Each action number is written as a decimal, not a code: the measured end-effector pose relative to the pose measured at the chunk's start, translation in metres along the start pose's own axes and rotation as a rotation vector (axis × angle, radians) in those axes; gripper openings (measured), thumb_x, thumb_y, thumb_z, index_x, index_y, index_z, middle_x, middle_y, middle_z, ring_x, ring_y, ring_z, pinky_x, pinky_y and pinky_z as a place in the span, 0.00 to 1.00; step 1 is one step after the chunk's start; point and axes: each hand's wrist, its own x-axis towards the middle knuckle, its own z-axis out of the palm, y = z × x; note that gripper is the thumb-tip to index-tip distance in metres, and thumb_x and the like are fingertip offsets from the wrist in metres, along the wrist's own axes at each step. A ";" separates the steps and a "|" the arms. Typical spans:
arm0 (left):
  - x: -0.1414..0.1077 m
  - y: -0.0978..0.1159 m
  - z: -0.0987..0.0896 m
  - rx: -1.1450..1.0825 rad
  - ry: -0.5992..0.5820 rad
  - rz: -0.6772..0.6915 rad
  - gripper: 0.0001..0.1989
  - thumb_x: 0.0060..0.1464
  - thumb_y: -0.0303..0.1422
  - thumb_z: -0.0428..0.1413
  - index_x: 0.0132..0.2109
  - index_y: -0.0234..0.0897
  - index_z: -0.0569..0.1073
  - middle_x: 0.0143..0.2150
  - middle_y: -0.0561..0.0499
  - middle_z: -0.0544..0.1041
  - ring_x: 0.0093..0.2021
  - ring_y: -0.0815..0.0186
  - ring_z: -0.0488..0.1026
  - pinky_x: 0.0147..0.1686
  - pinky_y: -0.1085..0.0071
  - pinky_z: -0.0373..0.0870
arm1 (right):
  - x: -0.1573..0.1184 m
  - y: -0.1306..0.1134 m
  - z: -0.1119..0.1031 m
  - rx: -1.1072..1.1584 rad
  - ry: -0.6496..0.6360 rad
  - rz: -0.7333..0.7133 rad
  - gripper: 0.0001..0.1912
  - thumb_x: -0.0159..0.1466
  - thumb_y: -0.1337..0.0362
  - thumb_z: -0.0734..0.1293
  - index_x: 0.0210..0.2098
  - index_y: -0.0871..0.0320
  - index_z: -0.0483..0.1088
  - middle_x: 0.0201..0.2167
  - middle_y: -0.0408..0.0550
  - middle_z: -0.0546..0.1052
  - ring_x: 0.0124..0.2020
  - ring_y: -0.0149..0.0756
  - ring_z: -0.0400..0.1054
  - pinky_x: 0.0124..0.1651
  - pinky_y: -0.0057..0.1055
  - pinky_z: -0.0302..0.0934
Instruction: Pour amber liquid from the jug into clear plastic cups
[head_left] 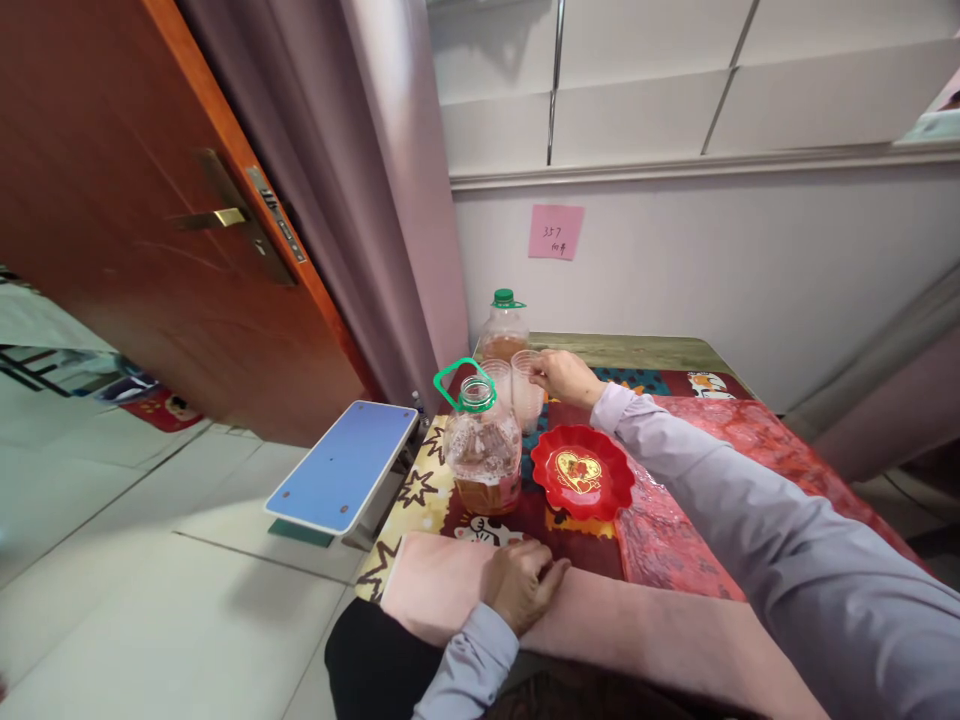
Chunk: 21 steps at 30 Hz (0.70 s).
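My right hand point(568, 377) reaches across the table, thumb and fingers pinching the rim of a stack of clear plastic cups point(528, 398). Just left of it stands another clear cup point(496, 376), partly hidden behind an uncapped plastic jug point(484, 450) with a green ring handle and amber liquid low inside. A second jug point(505, 328), green-capped, is at the back. In front of my right forearm lies a red scalloped plate point(545, 478) with a gold heart print. My left hand point(523, 587) rests on a pink cloth point(435, 590) at the near edge, fingers loosely bent and holding nothing.
A patterned cover point(424, 488) and a shiny red sheet point(675, 530) lie over the table. To the left stands a low blue-topped stool point(343, 465) near an open wooden door point(150, 200) and a mauve curtain point(315, 150). A pink note point(556, 232) hangs on the wall.
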 end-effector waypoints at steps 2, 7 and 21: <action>0.000 0.000 0.000 0.005 -0.003 0.001 0.20 0.68 0.40 0.57 0.26 0.41 0.72 0.26 0.50 0.78 0.28 0.65 0.73 0.29 0.64 0.57 | 0.001 0.005 0.002 0.018 0.031 0.002 0.05 0.66 0.66 0.74 0.32 0.55 0.81 0.37 0.51 0.83 0.38 0.40 0.75 0.42 0.32 0.63; 0.001 0.001 -0.001 0.018 -0.005 -0.001 0.20 0.67 0.40 0.57 0.25 0.41 0.71 0.26 0.51 0.77 0.28 0.66 0.73 0.29 0.64 0.56 | 0.003 0.009 0.001 0.080 0.107 0.018 0.06 0.63 0.62 0.78 0.33 0.56 0.79 0.33 0.47 0.80 0.33 0.36 0.70 0.39 0.31 0.61; 0.005 0.002 -0.004 -0.002 -0.042 -0.013 0.21 0.69 0.41 0.55 0.26 0.40 0.71 0.26 0.51 0.76 0.29 0.66 0.71 0.32 0.66 0.58 | -0.155 0.019 0.008 0.341 0.230 0.123 0.16 0.73 0.53 0.67 0.32 0.53 0.75 0.34 0.50 0.77 0.34 0.41 0.72 0.40 0.36 0.64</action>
